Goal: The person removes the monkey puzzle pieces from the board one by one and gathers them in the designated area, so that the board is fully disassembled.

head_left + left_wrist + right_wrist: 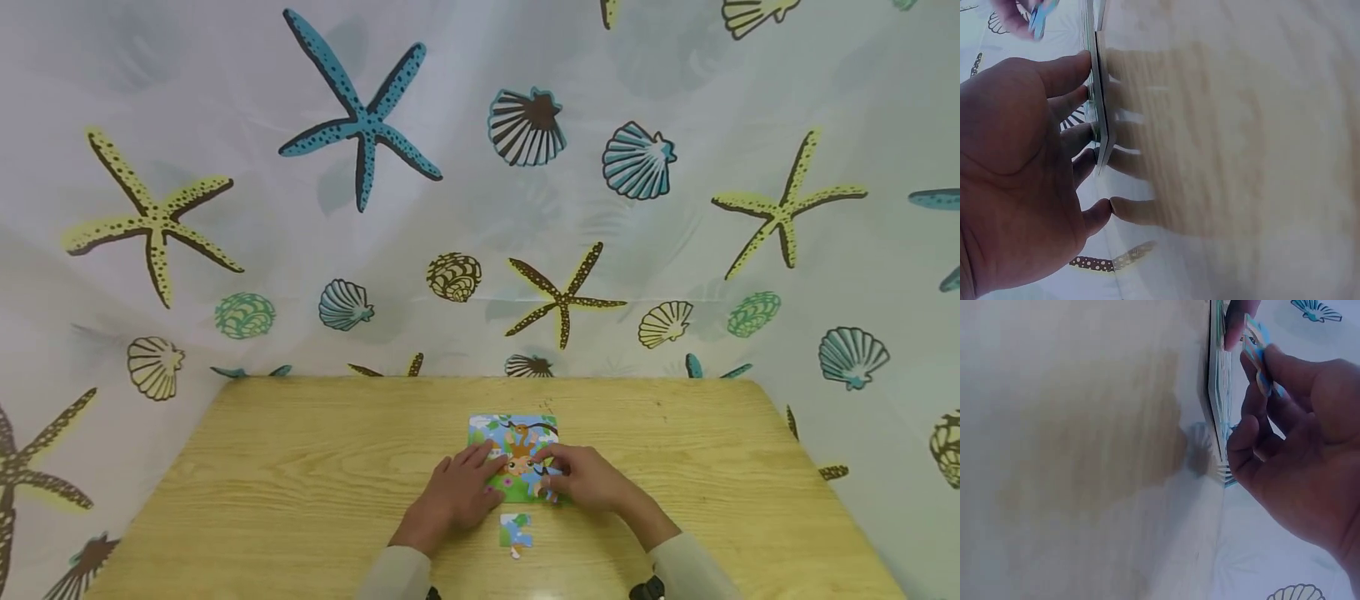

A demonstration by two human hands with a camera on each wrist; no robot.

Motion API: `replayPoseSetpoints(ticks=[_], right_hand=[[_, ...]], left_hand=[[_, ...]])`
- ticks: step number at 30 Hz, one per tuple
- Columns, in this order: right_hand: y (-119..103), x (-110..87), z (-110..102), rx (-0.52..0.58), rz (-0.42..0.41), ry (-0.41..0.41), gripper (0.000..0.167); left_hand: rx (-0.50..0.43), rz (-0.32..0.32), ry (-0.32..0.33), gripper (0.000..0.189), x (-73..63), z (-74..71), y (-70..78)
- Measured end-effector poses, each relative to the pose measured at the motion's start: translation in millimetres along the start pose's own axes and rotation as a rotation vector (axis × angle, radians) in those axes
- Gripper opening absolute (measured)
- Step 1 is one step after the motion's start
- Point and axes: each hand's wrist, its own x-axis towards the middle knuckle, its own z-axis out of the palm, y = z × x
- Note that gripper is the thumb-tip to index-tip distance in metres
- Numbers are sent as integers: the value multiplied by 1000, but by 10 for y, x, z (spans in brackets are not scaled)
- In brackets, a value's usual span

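A jigsaw puzzle [491,425] with a cartoon monkey, branches and blue sky lies on the table. My left hand [457,487] rests on its left side; in the left wrist view the fingers [1067,74] reach fairly straight onto the puzzle's edge. Over the lower right part, my right hand [592,479] pinches a puzzle piece between thumb and fingers. The right wrist view shows this puzzle piece [1259,353] tilted above the board's surface. A loose puzzle piece [514,532], blue, green and white, lies on the table just below the puzzle.
The wooden table [315,467] extends to both sides of the puzzle. A white curtain [465,208] printed with starfish and shells hangs behind it and along both sides.
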Motion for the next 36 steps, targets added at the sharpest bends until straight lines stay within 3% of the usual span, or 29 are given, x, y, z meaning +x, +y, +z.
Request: replayPoseSetpoints(ticks=[3,7,12,18,21,27,36], right_hand=[[-22,-167,15,34,-29,-83,27],[-52,-337,41,47,-43,-128,26],[-52,-404,101,-31,-32,-82,22],[-59,-421,178,-254,-42,13,12],[-82,-408,171,-262,-62,21,10],[-42,-144,79,-239,-15,61,6],[45,383,10,-289,86,152,20]], left_hand=[[-5,2,5,50,-7,-6,-8],[-21,13,17,50,-11,-18,-12],[-31,14,35,50,-22,-13,-11],[-67,18,47,48,-40,-17,7],[-77,16,52,47,-42,-28,20],[-107,-2,35,47,-54,-43,28],[-106,-20,70,46,-12,-40,34]])
